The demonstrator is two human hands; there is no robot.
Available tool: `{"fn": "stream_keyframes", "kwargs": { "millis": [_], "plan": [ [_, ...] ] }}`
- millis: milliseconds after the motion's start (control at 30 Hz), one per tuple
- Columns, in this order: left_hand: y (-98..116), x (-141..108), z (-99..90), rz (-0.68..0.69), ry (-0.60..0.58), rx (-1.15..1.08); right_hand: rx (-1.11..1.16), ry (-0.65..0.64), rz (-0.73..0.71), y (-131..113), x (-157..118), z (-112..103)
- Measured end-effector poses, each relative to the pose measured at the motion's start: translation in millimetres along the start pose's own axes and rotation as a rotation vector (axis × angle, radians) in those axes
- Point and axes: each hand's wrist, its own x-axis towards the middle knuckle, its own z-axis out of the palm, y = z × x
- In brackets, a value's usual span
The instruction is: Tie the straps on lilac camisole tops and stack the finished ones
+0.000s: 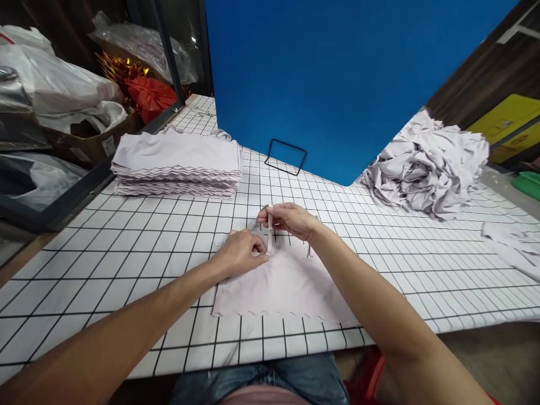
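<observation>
On my feed a smooth, pale cloth piece (287,289), its near edge faintly wavy, lies near centre on the black-gridded tablecloth (139,248), between a flat ruffle-edged stack (179,163) far left and a crumpled heap (430,166) far right. I see the left hand (243,251) low, fingers curled, pinching the cloth's far edge; the right hand (295,220), arched just beyond, pinches a narrow white strip (270,232).

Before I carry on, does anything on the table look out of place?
Mildly: a loose cloth at the picture's right edge looks stray, lying apart from the crumpled heap and the neat stack. Nothing looks spilled.
</observation>
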Motion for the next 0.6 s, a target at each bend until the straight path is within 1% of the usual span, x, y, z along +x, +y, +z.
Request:
{"fn": "stream_keyframes", "kwargs": {
  "millis": [100, 200, 233, 367, 433, 500, 533, 600],
  "plan": [
    [-0.5, -0.2, 1.0, -0.008, 0.006, -0.005, -0.029, 0.032, 0.006, -7.2, 10.0, -0.6],
    [-1.2, 0.2, 1.1, -0.013, 0.004, -0.016, -0.18, 0.076, -0.009, -9.1, 23.1, 1.1],
    [-1.4, 0.4, 0.6, -0.016, -0.001, -0.019, -0.267, 0.098, -0.014, -8.4, 27.9, 2.2],
    [-1.5, 0.1, -3.6, -0.048, -0.022, -0.01, -0.783, 0.234, -0.102, -0.9, 45.9, 8.6],
    [-1.9, -0.1, -5.1, -0.078, -0.008, 0.016, -0.936, 0.293, -0.149, 2.7, 52.2, 12.3],
    [-3.5, -0.3, -3.8, -0.078, 0.079, 0.093, -0.988, 0.347, -0.165, 5.3, 54.1, 14.9],
    [-5.0, -0.7, -1.8, -0.048, 0.141, 0.153, -1.011, 0.382, -0.178, 6.8, 52.5, 15.3],
    [-10.2, -2.3, 4.7, 0.077, 0.25, 0.288, -1.053, 0.458, -0.254, 11.6, 42.4, 13.8]
  ]
}}
